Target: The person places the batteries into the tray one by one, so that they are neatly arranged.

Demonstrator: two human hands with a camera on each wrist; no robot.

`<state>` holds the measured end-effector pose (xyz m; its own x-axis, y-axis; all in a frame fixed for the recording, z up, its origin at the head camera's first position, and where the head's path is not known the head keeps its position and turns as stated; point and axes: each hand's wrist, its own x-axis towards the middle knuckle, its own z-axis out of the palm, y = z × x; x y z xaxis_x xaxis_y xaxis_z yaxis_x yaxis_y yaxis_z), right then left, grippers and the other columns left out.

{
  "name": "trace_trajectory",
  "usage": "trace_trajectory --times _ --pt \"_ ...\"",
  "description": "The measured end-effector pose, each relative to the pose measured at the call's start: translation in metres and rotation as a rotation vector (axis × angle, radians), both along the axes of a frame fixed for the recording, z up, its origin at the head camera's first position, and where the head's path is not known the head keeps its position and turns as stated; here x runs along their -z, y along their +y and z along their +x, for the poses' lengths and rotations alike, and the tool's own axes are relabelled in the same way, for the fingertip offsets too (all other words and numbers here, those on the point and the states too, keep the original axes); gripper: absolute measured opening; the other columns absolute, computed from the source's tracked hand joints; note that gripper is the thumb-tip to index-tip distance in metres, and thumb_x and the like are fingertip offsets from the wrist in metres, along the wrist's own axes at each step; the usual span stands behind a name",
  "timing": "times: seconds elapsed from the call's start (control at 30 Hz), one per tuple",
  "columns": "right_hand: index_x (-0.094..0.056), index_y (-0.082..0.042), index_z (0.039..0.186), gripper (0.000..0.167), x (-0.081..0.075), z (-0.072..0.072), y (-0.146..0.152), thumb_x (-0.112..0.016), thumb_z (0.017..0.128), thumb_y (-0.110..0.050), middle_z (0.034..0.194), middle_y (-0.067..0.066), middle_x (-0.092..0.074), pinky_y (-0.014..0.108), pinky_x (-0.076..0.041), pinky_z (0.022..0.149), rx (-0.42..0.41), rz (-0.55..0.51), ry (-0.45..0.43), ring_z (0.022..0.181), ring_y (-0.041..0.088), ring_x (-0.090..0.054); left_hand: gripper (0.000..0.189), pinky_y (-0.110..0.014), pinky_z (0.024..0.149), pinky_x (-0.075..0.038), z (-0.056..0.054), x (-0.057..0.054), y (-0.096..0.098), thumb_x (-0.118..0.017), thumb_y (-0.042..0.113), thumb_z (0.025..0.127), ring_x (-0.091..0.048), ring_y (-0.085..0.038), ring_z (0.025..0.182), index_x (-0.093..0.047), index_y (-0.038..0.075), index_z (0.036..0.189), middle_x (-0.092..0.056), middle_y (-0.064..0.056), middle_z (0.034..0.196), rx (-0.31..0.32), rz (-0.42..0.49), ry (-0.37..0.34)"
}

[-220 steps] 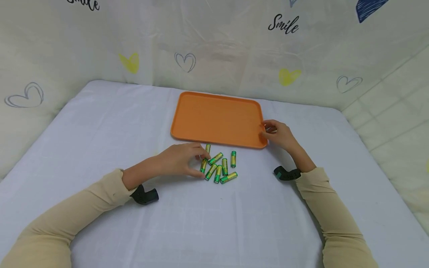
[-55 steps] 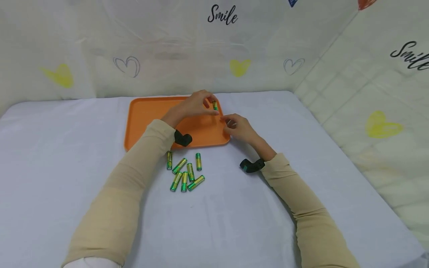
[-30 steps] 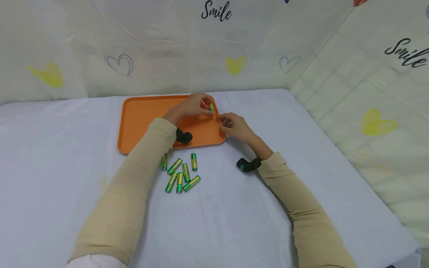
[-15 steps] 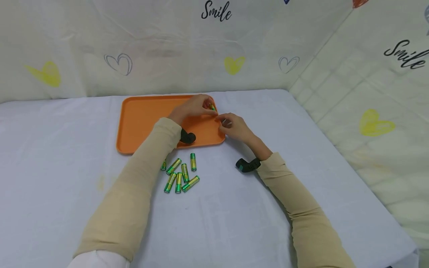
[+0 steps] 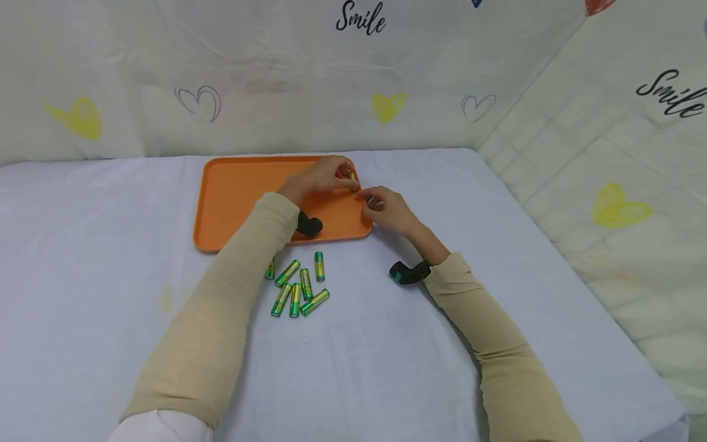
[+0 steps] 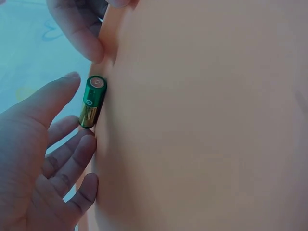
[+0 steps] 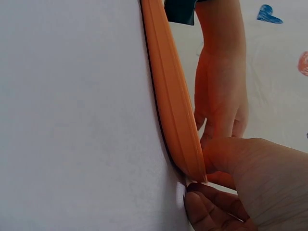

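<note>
One green and gold battery [image 6: 94,98] lies against the raised rim at the right side of the orange tray [image 5: 232,196]. My left hand [image 5: 317,177] reaches over the tray around this battery. In the left wrist view its thumb stands a little apart from the battery, and its fingertips are at the battery's lower end. My right hand [image 5: 391,210] holds the tray's right edge, thumb at the rim and fingers low beside it in the right wrist view. Several more batteries [image 5: 295,299] lie loosely on the white cloth in front of the tray, one partly hidden by the left sleeve.
A white cloth [image 5: 386,356] covers the table. Behind it hangs a pale curtain [image 5: 287,73] printed with hearts and words. Black wrist cameras [image 5: 410,272] sit at both cuffs.
Earlier, my left hand was over the pile; it carried one battery to the tray's right rim. Lately that battery has tilted and shifted slightly. My right hand stays at the tray's edge.
</note>
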<state>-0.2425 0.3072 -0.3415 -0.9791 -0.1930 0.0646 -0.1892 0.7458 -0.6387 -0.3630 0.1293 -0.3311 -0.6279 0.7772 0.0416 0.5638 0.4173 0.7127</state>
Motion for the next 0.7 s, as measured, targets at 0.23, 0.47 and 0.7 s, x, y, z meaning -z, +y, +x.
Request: trace_trajectory --times 0.23,0.47,0.7 --pt "-0.058 0.002 0.130 0.040 0.000 0.001 0.000 -0.058 0.090 -0.004 0.123 0.018 -0.059 0.042 -0.049 0.090 -0.013 -0.005 -0.001 0.104 0.031 -0.057 0.043 -0.040 0.104 -0.040 -0.001 -0.002 -0.005 -0.058 0.023 0.099 -0.050 -0.031 0.121 -0.049 -0.002 0.133 -0.052 -0.019 0.132 -0.052 -0.026 -0.048" --pt "-0.057 0.002 0.131 0.041 0.001 0.000 -0.002 -0.059 0.090 -0.005 0.124 0.018 -0.058 0.042 -0.049 0.091 -0.016 0.004 -0.010 0.106 0.031 -0.056 0.049 -0.040 0.105 -0.040 0.000 -0.005 -0.018 -0.057 0.026 0.100 -0.047 -0.032 0.124 -0.044 -0.002 0.138 -0.048 -0.019 0.136 -0.084 -0.038 -0.080" --pt "-0.057 0.001 0.131 0.041 -0.001 0.001 -0.004 -0.059 0.091 -0.005 0.126 0.019 -0.057 0.044 -0.049 0.092 -0.002 -0.001 -0.020 0.107 0.033 -0.057 0.051 -0.041 0.105 -0.040 -0.003 -0.013 -0.029 -0.062 0.026 0.097 -0.047 -0.032 0.124 -0.043 0.003 0.139 -0.048 -0.018 0.133 -0.071 -0.044 -0.111"
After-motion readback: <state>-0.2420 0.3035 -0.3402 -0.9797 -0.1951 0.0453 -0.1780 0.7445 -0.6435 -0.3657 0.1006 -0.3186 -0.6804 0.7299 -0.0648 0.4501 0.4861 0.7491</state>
